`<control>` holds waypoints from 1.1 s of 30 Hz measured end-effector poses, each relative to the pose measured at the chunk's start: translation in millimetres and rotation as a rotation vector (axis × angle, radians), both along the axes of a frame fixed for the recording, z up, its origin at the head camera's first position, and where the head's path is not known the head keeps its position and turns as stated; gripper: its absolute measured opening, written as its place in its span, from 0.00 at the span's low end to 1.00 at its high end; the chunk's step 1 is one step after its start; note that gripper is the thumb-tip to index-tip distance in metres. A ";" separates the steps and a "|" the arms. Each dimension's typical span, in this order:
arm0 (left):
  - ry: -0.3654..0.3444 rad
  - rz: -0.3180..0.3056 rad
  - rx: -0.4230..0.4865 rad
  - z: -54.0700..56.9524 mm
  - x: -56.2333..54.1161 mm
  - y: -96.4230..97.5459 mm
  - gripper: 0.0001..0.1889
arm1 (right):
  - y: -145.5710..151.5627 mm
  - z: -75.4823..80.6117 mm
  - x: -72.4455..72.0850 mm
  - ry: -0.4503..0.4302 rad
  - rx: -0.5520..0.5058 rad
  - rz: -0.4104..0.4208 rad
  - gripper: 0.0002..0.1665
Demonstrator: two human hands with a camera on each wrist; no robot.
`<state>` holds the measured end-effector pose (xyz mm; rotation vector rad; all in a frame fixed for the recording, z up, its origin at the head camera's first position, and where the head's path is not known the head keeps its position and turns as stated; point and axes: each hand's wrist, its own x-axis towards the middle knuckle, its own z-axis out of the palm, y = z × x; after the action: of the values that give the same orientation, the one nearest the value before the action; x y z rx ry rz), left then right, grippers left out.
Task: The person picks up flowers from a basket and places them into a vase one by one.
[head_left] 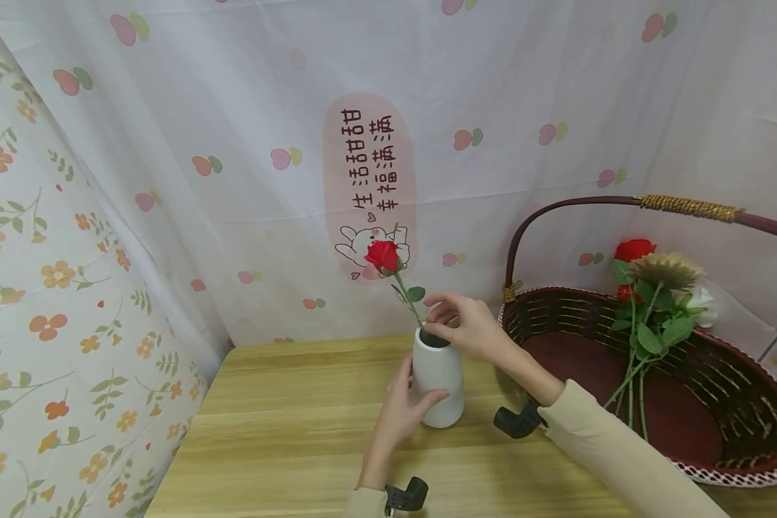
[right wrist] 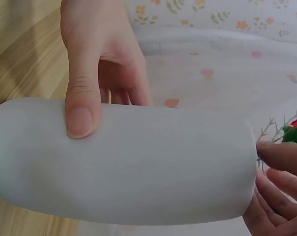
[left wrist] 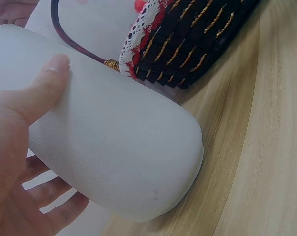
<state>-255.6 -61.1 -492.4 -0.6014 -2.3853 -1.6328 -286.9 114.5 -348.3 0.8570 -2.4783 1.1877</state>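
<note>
A white vase (head_left: 437, 381) stands upright on the wooden table. My left hand (head_left: 401, 403) holds it from the left; in the left wrist view the thumb (left wrist: 50, 81) lies along the vase's side, with the fingers around beneath. Leaning left out of the vase's mouth is a red rose (head_left: 383, 257) with a green stem and leaves. At the rim, my right hand (head_left: 469, 325) pinches the stem low down between thumb and fingers. The stem's lower end is hidden inside the vase. In the right wrist view the right fingertips (right wrist: 274, 152) are right at the vase's mouth.
A dark woven basket (head_left: 744, 432) with lace trim and a tall arched handle (head_left: 583, 203) stands at the right, near my right forearm. Inside it lean several flowers, among them a beige bloom (head_left: 667, 270) and a red rose (head_left: 634, 250). Patterned curtains (head_left: 246, 201) hang behind the table.
</note>
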 end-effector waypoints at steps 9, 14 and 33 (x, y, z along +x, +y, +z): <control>0.004 0.014 -0.002 -0.2 -0.7 0.1 0.42 | 4.0 1.6 5.6 0.018 -0.014 0.016 0.19; 0.011 0.010 0.002 0.0 -1.4 1.1 0.42 | 6.6 1.9 9.1 0.022 -0.026 0.000 0.18; -0.009 0.010 -0.007 0.7 -1.7 0.7 0.42 | 29.0 -1.2 20.2 -0.008 -0.047 -0.039 0.19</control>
<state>-257.3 -60.5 -491.7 -0.5836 -2.3976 -1.6277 -266.7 143.5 -349.6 0.7897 -2.4518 1.2335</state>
